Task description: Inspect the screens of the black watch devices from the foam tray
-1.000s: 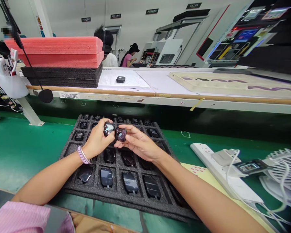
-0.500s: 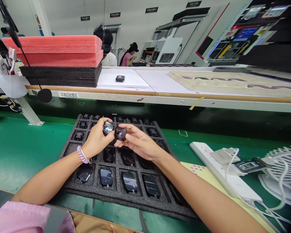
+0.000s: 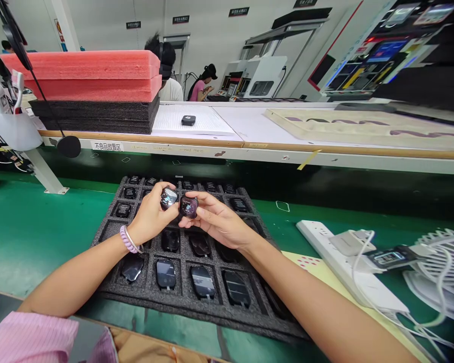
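My left hand grips a smartwatch body without a strap, its lit screen turned up. Right beside it, my right hand pinches a second smartwatch body between thumb and fingers; its dark screen shows a small lit figure. Both are held above a dark grey foam tray. Several more black watch bodies lie in the tray's square pockets, among them one in the front row. My hands and forearms hide part of the middle pockets.
A white power strip with plugs and cables lies at right, near a white fan. Behind runs a shelf with pink foam blocks, a lone watch body and a cream tray. Two people are in the background.
The camera view has shifted very slightly. Both hands keep hold of the two watch bodies in nearly the same place.
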### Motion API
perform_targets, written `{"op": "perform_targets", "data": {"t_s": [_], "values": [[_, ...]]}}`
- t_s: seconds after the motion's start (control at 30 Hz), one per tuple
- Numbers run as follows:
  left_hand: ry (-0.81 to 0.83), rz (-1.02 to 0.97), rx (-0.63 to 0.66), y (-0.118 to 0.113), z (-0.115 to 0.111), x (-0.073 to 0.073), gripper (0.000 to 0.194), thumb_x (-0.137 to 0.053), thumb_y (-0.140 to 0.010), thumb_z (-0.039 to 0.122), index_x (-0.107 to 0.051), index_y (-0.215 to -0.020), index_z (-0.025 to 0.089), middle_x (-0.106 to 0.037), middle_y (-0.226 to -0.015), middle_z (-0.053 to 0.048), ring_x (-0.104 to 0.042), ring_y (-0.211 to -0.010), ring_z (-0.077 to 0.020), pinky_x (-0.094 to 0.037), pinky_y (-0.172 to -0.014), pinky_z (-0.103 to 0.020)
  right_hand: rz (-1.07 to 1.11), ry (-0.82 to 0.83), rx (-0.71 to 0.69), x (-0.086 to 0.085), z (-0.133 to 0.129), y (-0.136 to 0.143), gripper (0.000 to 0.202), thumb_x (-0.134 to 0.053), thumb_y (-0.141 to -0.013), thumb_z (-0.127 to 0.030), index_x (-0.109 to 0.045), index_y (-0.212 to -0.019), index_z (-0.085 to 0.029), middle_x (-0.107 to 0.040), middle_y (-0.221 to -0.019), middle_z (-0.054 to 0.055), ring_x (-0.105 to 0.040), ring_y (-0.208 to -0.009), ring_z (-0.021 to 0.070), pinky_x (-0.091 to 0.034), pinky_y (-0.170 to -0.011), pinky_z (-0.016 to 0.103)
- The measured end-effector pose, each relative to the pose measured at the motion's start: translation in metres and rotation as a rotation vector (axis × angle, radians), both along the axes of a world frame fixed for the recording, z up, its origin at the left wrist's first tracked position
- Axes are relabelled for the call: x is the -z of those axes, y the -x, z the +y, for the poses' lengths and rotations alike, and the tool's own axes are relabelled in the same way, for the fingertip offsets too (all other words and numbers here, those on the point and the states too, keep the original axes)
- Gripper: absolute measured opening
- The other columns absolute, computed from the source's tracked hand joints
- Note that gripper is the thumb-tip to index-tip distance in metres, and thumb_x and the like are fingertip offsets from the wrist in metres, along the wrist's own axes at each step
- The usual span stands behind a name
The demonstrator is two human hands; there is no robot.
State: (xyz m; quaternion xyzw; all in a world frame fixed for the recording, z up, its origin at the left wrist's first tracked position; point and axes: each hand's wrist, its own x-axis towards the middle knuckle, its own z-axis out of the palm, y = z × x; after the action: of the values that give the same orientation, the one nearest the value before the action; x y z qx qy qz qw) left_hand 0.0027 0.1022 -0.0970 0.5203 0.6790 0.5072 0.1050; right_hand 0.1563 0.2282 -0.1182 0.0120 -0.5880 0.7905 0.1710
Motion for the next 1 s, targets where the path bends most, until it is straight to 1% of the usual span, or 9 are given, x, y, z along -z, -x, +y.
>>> {"op": "perform_targets", "data": {"t_s": [0.37,0.5,0.57,0.63,0.67,0.77,0.83,0.93,1.0], "values": [[-0.003,-0.012,-0.002,-0.001,0.000,-0.001,0.037,-0.060,-0.078,0.024,-0.055,-0.113,0.018,-0.060,-0.095,-0.004,-0.055,-0.079,-0.0154,-0.043,-0.066,-0.024,0.006,-0.010,-0.030,0.000,0.000,-0.001,0.041,-0.079,-0.091,-0.042,-0.059,-0.123,-0.027,-0.068,-0.097,0.001,-0.070,-0.088,0.0198,-0.053,-0.087,0.035],[0.029,-0.042,0.001,0.001,0.002,0.003,0.035,-0.061,-0.078,0.023,-0.056,-0.112,0.018,-0.059,-0.093,-0.002,-0.053,-0.075,-0.0139,-0.042,-0.063,-0.024,-0.012,-0.001,-0.021,0.000,0.001,0.000,0.039,-0.081,-0.089,-0.041,-0.061,-0.119,-0.026,-0.066,-0.093,0.000,-0.068,-0.082,0.0179,-0.052,-0.079,0.031],[0.018,-0.092,0.000,0.002,0.003,0.005,0.035,-0.063,-0.078,0.022,-0.056,-0.111,0.017,-0.060,-0.099,-0.003,-0.056,-0.081,-0.0142,-0.043,-0.068,-0.024,-0.030,0.030,0.003,0.001,0.002,0.001,0.042,-0.082,-0.087,-0.041,-0.062,-0.121,-0.026,-0.066,-0.094,0.001,-0.068,-0.082,0.0179,-0.052,-0.076,0.030],[-0.009,-0.203,0.015,0.002,0.004,0.004,0.038,-0.066,-0.077,0.022,-0.055,-0.114,0.016,-0.060,-0.107,-0.005,-0.057,-0.089,-0.0144,-0.046,-0.073,-0.024,-0.063,0.097,0.034,0.002,0.004,0.003,0.049,-0.084,-0.085,-0.041,-0.060,-0.125,-0.025,-0.067,-0.099,0.002,-0.068,-0.084,0.0191,-0.052,-0.076,0.030],[-0.003,-0.291,0.037,0.001,0.004,0.003,0.043,-0.067,-0.078,0.023,-0.054,-0.118,0.016,-0.059,-0.109,-0.006,-0.057,-0.088,-0.0137,-0.046,-0.072,-0.023,-0.081,0.137,0.048,0.003,0.005,0.004,0.052,-0.084,-0.084,-0.041,-0.059,-0.127,-0.025,-0.068,-0.101,0.003,-0.068,-0.086,0.0197,-0.052,-0.076,0.030],[0.082,-0.642,0.124,-0.002,0.004,-0.003,0.053,-0.062,-0.086,0.030,-0.045,-0.134,0.015,-0.060,-0.102,-0.006,-0.055,-0.067,-0.0088,-0.043,-0.058,-0.020,-0.117,0.219,0.084,0.004,0.010,0.006,0.049,-0.082,-0.083,-0.038,-0.060,-0.124,-0.023,-0.068,-0.104,0.005,-0.067,-0.081,0.0194,-0.052,-0.073,0.030],[0.101,-0.814,0.152,-0.002,0.004,-0.006,0.050,-0.058,-0.090,0.033,-0.045,-0.136,0.017,-0.059,-0.095,-0.005,-0.054,-0.058,-0.0074,-0.041,-0.052,-0.019,-0.118,0.237,0.108,0.005,0.013,0.007,0.044,-0.080,-0.083,-0.037,-0.061,-0.119,-0.022,-0.069,-0.106,0.006,-0.065,-0.075,0.0179,-0.051,-0.070,0.030],[0.053,-0.897,0.179,0.001,0.005,-0.005,0.044,-0.059,-0.090,0.038,-0.051,-0.128,0.018,-0.059,-0.092,-0.005,-0.057,-0.055,-0.0083,-0.042,-0.047,-0.018,-0.105,0.250,0.128,0.006,0.015,0.007,0.040,-0.080,-0.082,-0.037,-0.061,-0.114,-0.022,-0.069,-0.107,0.007,-0.063,-0.070,0.0163,-0.051,-0.068,0.029],[0.041,-0.906,0.221,0.003,0.005,-0.003,0.042,-0.060,-0.090,0.039,-0.053,-0.125,0.018,-0.062,-0.094,-0.006,-0.061,-0.057,-0.0099,-0.047,-0.050,-0.019,-0.102,0.252,0.128,0.006,0.015,0.008,0.038,-0.079,-0.083,-0.036,-0.061,-0.113,-0.022,-0.069,-0.106,0.007,-0.064,-0.071,0.0166,-0.052,-0.068,0.030]]}}
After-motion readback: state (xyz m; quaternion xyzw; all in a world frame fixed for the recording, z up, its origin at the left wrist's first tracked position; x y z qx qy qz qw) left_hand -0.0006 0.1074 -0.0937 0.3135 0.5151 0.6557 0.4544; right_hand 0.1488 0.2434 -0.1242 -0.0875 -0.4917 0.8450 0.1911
